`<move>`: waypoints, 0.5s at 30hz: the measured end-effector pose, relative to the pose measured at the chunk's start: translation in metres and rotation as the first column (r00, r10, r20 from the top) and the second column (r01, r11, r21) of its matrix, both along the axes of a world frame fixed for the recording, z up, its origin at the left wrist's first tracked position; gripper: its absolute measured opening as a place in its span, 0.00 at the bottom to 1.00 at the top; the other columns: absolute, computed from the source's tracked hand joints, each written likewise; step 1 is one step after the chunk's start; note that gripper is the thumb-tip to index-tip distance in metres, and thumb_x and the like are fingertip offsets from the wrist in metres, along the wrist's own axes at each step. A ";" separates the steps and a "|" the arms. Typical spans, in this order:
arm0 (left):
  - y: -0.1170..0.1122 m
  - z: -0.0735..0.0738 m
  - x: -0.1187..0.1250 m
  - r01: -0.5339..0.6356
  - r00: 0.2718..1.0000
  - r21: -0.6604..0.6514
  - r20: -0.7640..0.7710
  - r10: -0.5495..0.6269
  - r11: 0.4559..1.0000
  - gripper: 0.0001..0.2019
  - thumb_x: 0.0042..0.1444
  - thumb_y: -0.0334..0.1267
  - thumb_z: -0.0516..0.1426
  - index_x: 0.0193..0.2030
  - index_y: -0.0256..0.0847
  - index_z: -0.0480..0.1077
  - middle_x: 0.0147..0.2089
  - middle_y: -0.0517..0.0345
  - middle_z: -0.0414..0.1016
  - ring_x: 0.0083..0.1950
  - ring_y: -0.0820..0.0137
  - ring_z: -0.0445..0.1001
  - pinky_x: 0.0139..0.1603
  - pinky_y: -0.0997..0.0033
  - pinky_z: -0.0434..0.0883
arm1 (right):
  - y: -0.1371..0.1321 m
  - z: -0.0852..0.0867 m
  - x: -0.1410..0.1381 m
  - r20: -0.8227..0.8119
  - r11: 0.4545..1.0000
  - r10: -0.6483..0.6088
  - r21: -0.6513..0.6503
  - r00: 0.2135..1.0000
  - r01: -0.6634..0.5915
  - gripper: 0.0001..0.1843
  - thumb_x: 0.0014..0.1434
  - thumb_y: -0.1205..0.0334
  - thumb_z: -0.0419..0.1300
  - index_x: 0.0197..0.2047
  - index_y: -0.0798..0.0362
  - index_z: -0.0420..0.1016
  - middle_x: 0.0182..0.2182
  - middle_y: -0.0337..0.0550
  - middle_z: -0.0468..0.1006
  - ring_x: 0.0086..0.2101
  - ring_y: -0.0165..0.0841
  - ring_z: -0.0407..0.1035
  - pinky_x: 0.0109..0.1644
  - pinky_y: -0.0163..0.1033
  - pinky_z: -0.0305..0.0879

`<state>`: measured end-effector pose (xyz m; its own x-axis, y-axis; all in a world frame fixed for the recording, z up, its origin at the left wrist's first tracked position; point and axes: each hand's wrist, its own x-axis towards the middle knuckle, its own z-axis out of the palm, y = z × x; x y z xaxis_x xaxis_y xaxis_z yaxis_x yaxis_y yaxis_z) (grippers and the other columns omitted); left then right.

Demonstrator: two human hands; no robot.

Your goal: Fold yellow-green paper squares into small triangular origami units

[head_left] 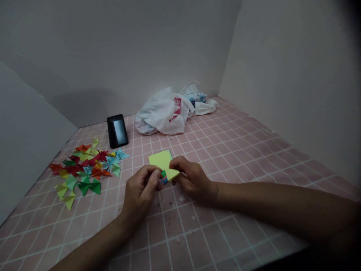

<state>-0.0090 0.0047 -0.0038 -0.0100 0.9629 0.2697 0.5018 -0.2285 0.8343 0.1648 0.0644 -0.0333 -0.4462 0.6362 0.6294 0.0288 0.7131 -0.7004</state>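
Between my two hands is a small folded piece of yellow paper (171,174). My right hand (194,180) pinches it from the right, thumb and fingers closed. My left hand (143,184) is closed at its left side, thumb against forefinger; its fingertips partly hide the paper's edge. Just behind lies a stack of square paper sheets (159,159), yellow on top, with a light green edge showing at the right. Green, pink and blue paper edges (163,178) show beside my left fingertips.
To the left lies a pile of folded paper shapes (90,162) in red, orange, yellow, green and blue. A black phone-like device (117,131) leans upright behind it. White plastic bags (165,111) lie by the back wall. A pink checked cloth (225,150) covers the surface; walls enclose it.
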 end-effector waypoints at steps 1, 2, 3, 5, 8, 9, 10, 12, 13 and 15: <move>0.001 0.001 0.000 0.015 0.988 -0.114 0.152 0.002 0.993 0.11 0.68 0.43 0.53 0.41 0.40 0.73 0.30 0.60 0.75 0.28 0.72 0.75 0.31 0.72 0.72 | 0.001 0.000 0.000 -0.001 0.998 -0.005 0.066 1.000 0.005 0.10 0.61 0.76 0.50 0.41 0.50 0.63 0.30 0.37 0.72 0.28 0.29 0.69 0.33 0.33 0.65; 0.002 0.001 0.001 0.040 0.962 -0.198 0.273 0.016 0.979 0.13 0.67 0.45 0.52 0.43 0.40 0.73 0.31 0.59 0.76 0.28 0.72 0.75 0.31 0.72 0.73 | 0.003 -0.001 0.000 -0.001 0.990 -0.007 0.141 1.000 0.007 0.10 0.63 0.75 0.50 0.41 0.51 0.64 0.31 0.39 0.73 0.30 0.29 0.69 0.35 0.34 0.66; 0.003 0.000 0.001 0.068 0.934 -0.256 0.356 0.028 0.964 0.14 0.67 0.47 0.53 0.43 0.40 0.74 0.30 0.59 0.76 0.28 0.72 0.75 0.31 0.72 0.73 | 0.004 -0.001 0.000 0.000 0.978 -0.005 0.206 1.000 0.005 0.09 0.64 0.74 0.50 0.42 0.51 0.65 0.32 0.40 0.74 0.31 0.30 0.70 0.35 0.35 0.66; 0.004 -0.001 0.002 0.112 0.898 -0.327 0.438 0.045 0.938 0.14 0.64 0.48 0.57 0.41 0.39 0.75 0.28 0.60 0.76 0.27 0.72 0.75 0.30 0.74 0.73 | 0.006 -0.002 0.001 0.014 0.958 -0.006 0.288 1.000 0.002 0.09 0.65 0.74 0.49 0.42 0.51 0.65 0.32 0.41 0.75 0.31 0.30 0.69 0.35 0.35 0.66; 0.005 -0.001 0.004 0.128 0.884 -0.383 0.462 0.071 0.915 0.12 0.58 0.46 0.62 0.35 0.38 0.75 0.25 0.60 0.75 0.26 0.73 0.73 0.29 0.75 0.72 | 0.009 -0.002 0.001 0.082 0.935 -0.037 0.355 0.996 0.006 0.07 0.66 0.72 0.49 0.40 0.51 0.65 0.29 0.41 0.74 0.29 0.31 0.68 0.33 0.36 0.66; 0.004 0.000 0.005 0.123 0.881 -0.395 0.467 0.084 0.910 0.12 0.57 0.45 0.63 0.35 0.38 0.76 0.25 0.60 0.75 0.26 0.73 0.74 0.30 0.75 0.72 | 0.009 -0.003 0.002 0.103 0.927 -0.050 0.376 0.993 0.008 0.07 0.67 0.71 0.49 0.39 0.51 0.65 0.28 0.41 0.73 0.28 0.32 0.68 0.33 0.36 0.66; 0.004 0.001 0.006 0.116 0.877 -0.403 0.471 0.097 0.908 0.12 0.56 0.46 0.63 0.35 0.38 0.76 0.25 0.59 0.76 0.26 0.73 0.74 0.30 0.74 0.72 | 0.010 -0.003 0.002 0.116 0.916 -0.059 0.401 0.992 0.008 0.07 0.67 0.70 0.49 0.39 0.51 0.65 0.27 0.40 0.73 0.28 0.32 0.68 0.33 0.36 0.65; 0.003 0.003 0.007 0.109 0.876 -0.406 0.470 0.105 0.907 0.12 0.57 0.47 0.62 0.35 0.38 0.75 0.26 0.59 0.76 0.27 0.72 0.75 0.31 0.74 0.73 | 0.010 -0.004 0.001 0.119 0.893 -0.065 0.451 0.991 0.004 0.08 0.68 0.69 0.49 0.39 0.51 0.65 0.27 0.40 0.73 0.28 0.32 0.67 0.33 0.37 0.65; 0.003 0.004 0.007 0.112 0.880 -0.402 0.465 0.098 0.909 0.13 0.57 0.47 0.62 0.34 0.38 0.75 0.25 0.59 0.76 0.27 0.72 0.74 0.31 0.74 0.72 | 0.010 -0.005 0.001 0.113 0.882 -0.066 0.470 0.991 0.005 0.08 0.68 0.70 0.48 0.39 0.51 0.66 0.27 0.40 0.73 0.28 0.32 0.67 0.33 0.37 0.65; 0.002 0.004 0.006 0.118 0.888 -0.392 0.454 0.080 0.912 0.13 0.57 0.47 0.62 0.32 0.38 0.75 0.24 0.59 0.76 0.27 0.72 0.74 0.31 0.74 0.72 | 0.010 -0.006 0.001 0.103 0.875 -0.082 0.483 0.991 0.022 0.07 0.68 0.70 0.49 0.41 0.52 0.66 0.27 0.41 0.74 0.29 0.33 0.68 0.34 0.37 0.65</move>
